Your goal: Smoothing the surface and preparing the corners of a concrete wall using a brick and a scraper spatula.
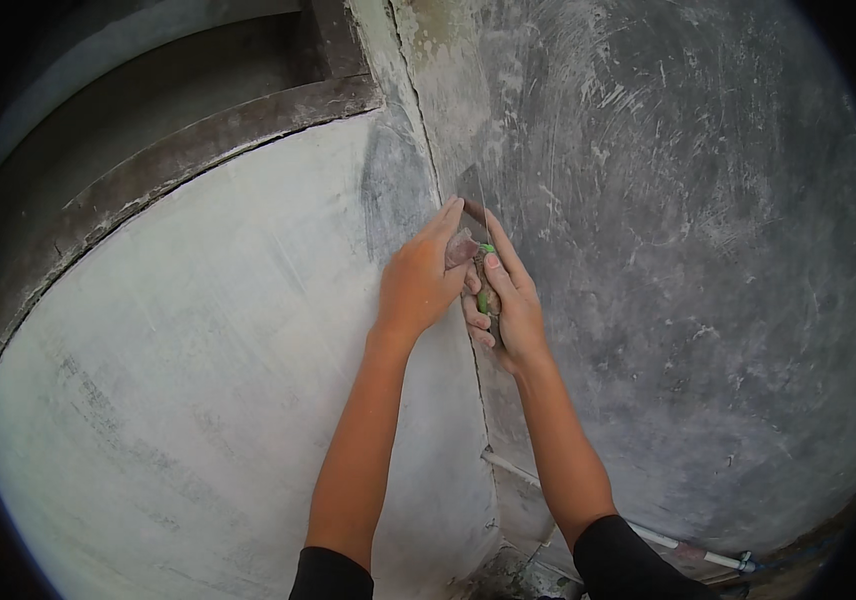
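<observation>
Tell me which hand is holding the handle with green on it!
The right hand: its thumb and fingers wrap round the handle. The left hand is beside it, its fingers straighter and pointing up.

Lighting moderate and diffuse. Pale left wall (pixel 248 300) bright; grey right wall (pixel 688 270) darker. Recess (pixel 198 85) at upper left in deep shadow. Fisheye distortion bows the ledge (pixel 188 150); black vignetting surrounds the view, blue-fringed at lower left. Left hand (pixel 414 282) and right hand (pixel 520 315) evenly lit, fine detail slightly soft.
</observation>
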Available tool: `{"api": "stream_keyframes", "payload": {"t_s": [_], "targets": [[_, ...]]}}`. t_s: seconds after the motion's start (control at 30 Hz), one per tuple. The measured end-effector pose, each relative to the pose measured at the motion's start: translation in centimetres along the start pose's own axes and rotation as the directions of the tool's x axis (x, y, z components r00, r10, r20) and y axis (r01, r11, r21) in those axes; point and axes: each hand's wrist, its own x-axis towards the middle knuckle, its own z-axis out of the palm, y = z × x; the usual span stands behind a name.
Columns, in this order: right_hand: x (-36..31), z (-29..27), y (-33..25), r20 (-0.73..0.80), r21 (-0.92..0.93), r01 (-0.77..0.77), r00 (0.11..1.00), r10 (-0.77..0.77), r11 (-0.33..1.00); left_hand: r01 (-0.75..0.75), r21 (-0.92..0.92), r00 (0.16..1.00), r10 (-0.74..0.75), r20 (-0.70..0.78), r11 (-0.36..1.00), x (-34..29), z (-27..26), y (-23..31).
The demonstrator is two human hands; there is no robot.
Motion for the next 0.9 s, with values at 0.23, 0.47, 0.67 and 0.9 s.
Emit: {"api": "stream_keyframes", "payload": {"t_s": [0.23, 0.47, 0.67, 0.9], "targets": [[3.2, 1.1, 1.0, -0.014, -0.058, 0.113, 0.993, -0.114, 0.992, 0.257, 0.076, 0.960, -0.263, 0.091, 0.964, 3.8, -0.5, 2.5], [3.7, 1.6, 1.5, -0.066, -0.039, 0.117, 0.991, -0.119, 0.992, 0.198, 0.098, 0.978, -0.204, 0.045, 0.975, 4.5, -0.7, 2.3], [3.9, 1.8, 1.8, -0.068, -0.080, 0.117, 0.990, -0.123, 0.990, 0.258, 0.077, 0.966, -0.259, -0.008, 0.963, 4.4, 0.1, 2.6], [4.1, 2.3, 2.2, -0.110, -0.165, 0.164, 0.977, -0.183, 0.973, 0.298, 0.017, 0.955, -0.297, -0.009, 0.955, 4.5, 0.2, 2.4]]}}
